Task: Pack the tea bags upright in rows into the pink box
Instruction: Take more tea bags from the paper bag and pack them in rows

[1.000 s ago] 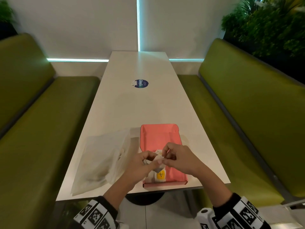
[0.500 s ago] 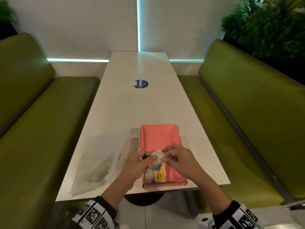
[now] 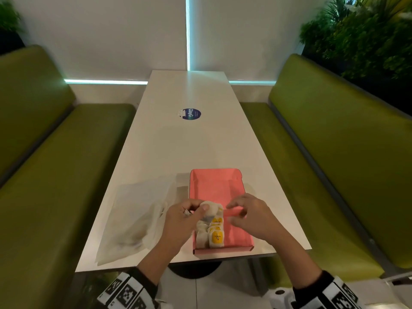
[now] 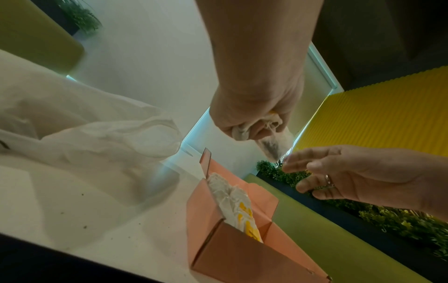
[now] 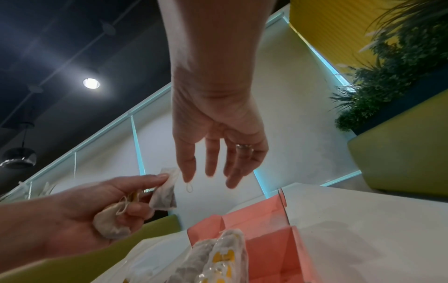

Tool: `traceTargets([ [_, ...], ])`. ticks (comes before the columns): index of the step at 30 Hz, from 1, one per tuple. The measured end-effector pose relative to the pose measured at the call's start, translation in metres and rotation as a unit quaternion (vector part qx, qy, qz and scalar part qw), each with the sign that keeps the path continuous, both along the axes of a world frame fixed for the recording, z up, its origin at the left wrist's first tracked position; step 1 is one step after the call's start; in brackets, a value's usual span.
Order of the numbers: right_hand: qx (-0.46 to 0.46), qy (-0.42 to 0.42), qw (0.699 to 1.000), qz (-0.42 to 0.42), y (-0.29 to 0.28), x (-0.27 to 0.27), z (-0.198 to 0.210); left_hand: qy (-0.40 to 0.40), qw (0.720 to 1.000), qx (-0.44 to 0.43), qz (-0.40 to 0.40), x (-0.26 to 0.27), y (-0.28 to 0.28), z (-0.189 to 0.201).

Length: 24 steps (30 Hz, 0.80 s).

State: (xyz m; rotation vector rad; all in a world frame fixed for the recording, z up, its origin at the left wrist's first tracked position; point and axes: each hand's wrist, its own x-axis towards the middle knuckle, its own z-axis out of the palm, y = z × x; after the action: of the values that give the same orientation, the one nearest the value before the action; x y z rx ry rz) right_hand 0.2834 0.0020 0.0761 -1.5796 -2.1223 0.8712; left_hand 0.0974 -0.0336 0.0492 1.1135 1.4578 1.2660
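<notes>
Head view: half a second ago both hands met on one tea bag above the pink box [image 3: 217, 188]; now the right hand [image 3: 249, 216] has drawn off to the right, fingers loose and holding nothing, over the box's right wall. The left hand [image 3: 182, 221] keeps the tea bag [image 3: 210, 208] pinched above the near left part of the box. A short row of packed bags [image 3: 211, 235] with yellow tags stands at the near left corner; the far half of the box is bare. A white plastic bag [image 3: 133, 219] lies left of the box on the table [image 3: 189, 141].

Left wrist view: the left hand [image 4: 254, 114] is curled round bunched tea bags, one tea bag [image 4: 274, 147] hanging from the fingers above the box [image 4: 242, 254].

Right wrist view: the right hand [image 5: 218, 153] hangs open, fingers spread, near the pinched bag [image 5: 164, 193] but apart from it; a second bag [image 5: 109, 220] sits in the left palm.

I judge the bag has been handed over or straightened and the left hand will set it down next in the row.
</notes>
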Motion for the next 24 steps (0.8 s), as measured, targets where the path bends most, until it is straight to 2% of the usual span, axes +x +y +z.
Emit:
traceTargets([
  [2, 0.009, 0.022, 1.000, 0.020, -0.002, 0.000, 0.002, 0.012, 1.000, 0.014, -0.002, 0.000, -0.001, 0.001],
  [6, 0.076, 0.139, 0.987, 0.028, -0.006, -0.010, 0.003, 0.031, 0.999, 0.029, -0.014, 0.002, -0.002, 0.003],
  [10, 0.136, 0.120, 0.983, 0.000, -0.003, -0.019, -0.010, 0.029, 0.999, 0.036, -0.022, 0.005, -0.002, 0.004],
  [14, 0.203, 0.086, 0.975, 0.000, -0.001, -0.019, -0.017, 0.038, 0.999, 0.024, 0.003, 0.002, -0.001, 0.004],
  [17, 0.238, 0.097, 0.967, 0.008, 0.001, -0.016, -0.017, 0.046, 0.999, 0.014, 0.012, -0.001, -0.002, 0.002],
  [20, 0.235, 0.134, 0.962, 0.038, 0.001, -0.013, -0.016, 0.054, 0.998, 0.004, 0.014, -0.001, -0.002, 0.000],
  [24, 0.141, 0.180, 0.970, 0.088, -0.002, -0.013, -0.013, 0.042, 0.999, 0.002, 0.004, 0.001, -0.003, 0.003],
])
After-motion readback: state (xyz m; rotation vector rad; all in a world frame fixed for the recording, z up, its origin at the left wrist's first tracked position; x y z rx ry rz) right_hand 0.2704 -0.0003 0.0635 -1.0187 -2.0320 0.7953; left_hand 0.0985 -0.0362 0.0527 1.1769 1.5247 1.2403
